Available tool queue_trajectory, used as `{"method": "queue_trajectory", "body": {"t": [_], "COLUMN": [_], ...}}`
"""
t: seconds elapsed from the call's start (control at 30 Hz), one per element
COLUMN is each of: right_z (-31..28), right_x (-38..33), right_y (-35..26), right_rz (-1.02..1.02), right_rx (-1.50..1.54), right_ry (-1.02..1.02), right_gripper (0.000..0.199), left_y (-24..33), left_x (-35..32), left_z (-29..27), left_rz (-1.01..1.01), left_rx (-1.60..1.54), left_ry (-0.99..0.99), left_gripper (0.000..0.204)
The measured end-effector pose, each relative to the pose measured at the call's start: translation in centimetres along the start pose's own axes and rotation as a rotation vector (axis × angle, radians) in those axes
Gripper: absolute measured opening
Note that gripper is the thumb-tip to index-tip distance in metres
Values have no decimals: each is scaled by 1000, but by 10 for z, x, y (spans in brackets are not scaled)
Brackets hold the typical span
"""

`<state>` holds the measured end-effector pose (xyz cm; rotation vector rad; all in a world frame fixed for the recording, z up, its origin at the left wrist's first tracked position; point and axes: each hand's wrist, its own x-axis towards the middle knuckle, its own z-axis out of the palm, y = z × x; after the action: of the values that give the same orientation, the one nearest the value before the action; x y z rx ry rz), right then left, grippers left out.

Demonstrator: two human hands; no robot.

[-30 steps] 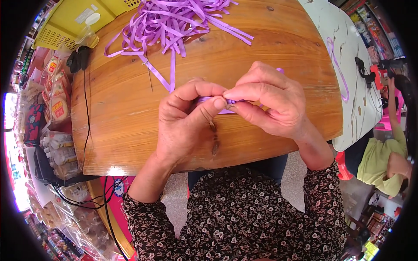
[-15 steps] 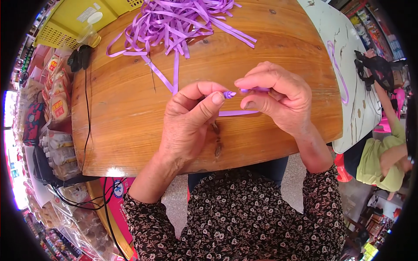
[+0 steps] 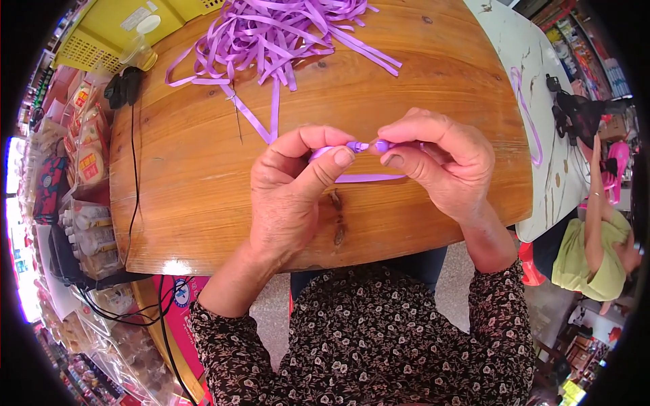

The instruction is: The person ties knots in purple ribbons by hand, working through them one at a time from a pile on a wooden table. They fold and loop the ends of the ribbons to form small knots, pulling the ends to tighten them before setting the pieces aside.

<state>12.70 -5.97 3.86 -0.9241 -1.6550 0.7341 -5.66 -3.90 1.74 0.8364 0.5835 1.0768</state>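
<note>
Over the wooden table, my left hand (image 3: 290, 181) pinches a small purple plastic buckle half (image 3: 355, 146) between thumb and index finger. Its narrow pale tip points toward my right hand (image 3: 449, 162). In that hand's closed thumb and fingers is another purple plastic buckle half (image 3: 382, 145), rounded at the end. The two halves face each other across a very small gap; whether they touch, I cannot tell. A flat purple ribbon (image 3: 369, 178) stretches just below, between the hands, its ends hidden by them.
A heap of purple ribbons (image 3: 277, 40) covers the far part of the table (image 3: 420, 223), with a thin needle-like tool (image 3: 237, 120) beside it. A yellow crate (image 3: 101, 37) and plastic cup (image 3: 139, 54) stand far left. At right is a marble-patterned table (image 3: 545, 135), a person's arm nearby (image 3: 594, 203).
The purple half in my right hand now shows more fully and sits close to the left one. Ribbon has come into view behind my left thumb. The person at right has shifted an arm.
</note>
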Motion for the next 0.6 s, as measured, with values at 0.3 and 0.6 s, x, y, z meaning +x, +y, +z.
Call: {"method": "queue_trajectory", "body": {"t": [0.3, 0.6], "right_z": [-1, 2], "right_x": [0, 2], "right_y": [0, 0], "right_rz": [-105, -121], "right_rx": [-59, -111], "right_ry": [-3, -31], "right_gripper": [17, 16], "left_y": [-5, -4], "left_x": [0, -1], "left_z": [-1, -1], "left_rz": [133, 165], "left_rx": [91, 118], "left_ry": [-37, -72], "left_gripper": [12, 11]}}
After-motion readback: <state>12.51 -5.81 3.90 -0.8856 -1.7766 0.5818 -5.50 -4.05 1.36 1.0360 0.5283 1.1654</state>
